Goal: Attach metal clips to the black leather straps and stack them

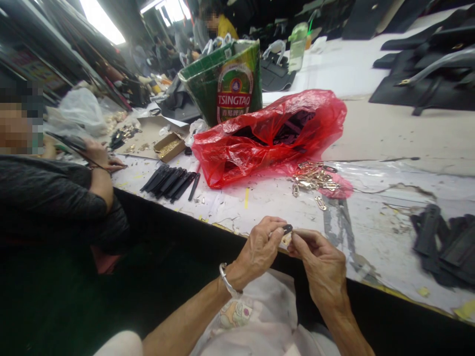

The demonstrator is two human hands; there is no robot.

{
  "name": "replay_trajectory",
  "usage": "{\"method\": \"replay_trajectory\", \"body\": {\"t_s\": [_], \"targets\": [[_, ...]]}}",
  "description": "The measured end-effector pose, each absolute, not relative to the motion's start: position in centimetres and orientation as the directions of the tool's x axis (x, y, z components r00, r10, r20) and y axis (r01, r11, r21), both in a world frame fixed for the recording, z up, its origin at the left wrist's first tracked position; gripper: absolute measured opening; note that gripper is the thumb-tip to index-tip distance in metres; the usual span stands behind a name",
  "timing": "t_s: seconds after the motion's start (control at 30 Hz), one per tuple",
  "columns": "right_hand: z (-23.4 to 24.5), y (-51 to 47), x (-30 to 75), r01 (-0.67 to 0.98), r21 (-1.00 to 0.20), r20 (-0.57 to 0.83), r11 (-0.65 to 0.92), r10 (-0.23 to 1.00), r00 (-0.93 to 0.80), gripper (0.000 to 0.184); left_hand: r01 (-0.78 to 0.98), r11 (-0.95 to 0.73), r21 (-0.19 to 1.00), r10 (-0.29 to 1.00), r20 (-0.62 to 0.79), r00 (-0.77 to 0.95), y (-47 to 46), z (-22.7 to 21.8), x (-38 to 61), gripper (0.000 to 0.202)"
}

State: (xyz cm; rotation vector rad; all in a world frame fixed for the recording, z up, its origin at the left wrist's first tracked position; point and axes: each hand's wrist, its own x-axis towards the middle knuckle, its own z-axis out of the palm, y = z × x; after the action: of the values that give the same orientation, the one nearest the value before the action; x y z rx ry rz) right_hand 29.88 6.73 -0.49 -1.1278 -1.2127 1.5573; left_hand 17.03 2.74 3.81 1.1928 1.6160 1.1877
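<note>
— At the near edge of the tabletop (pixel 389 133), what are we holding?
— A small dark piece (pixel 287 228), pinched between the fingertips of our left hand (pixel 260 249) and right hand (pixel 321 264). Gold clips (pixel 313 178) lie near, beyond it.

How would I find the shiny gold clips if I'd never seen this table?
Find the big red plastic bag on the long white table. At its front edge, just beyond the left hand and right hand pinching a small dark piece, lies a heap of gold clips. They lie loose, unlike the gold bits in the small cardboard box.
</note>
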Motion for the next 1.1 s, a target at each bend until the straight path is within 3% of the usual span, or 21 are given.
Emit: {"method": "replay_trajectory", "body": {"t_s": [0.6,0.93,1.1], "targets": [[0.0,6.5,29.5,-0.258,-0.912,-0.254,-0.318,0.934,-0.253,0.028,0.268,0.154,0.951,0.959,-0.078,-0.273,2.7,3.7,17.3,0.025],[0.1,6.6,29.3,-0.354,-0.853,-0.315,-0.384,0.919,-0.237,0.029,0.406,0.081,0.91,0.94,0.065,-0.334,3.0,3.3,17.9,0.022],[-0.2,6.6,29.4,-0.375,-0.839,-0.325,-0.394,0.916,-0.237,0.027,0.405,0.076,0.911,0.939,0.071,-0.335,3.1,2.9,18.1,0.021]]}}
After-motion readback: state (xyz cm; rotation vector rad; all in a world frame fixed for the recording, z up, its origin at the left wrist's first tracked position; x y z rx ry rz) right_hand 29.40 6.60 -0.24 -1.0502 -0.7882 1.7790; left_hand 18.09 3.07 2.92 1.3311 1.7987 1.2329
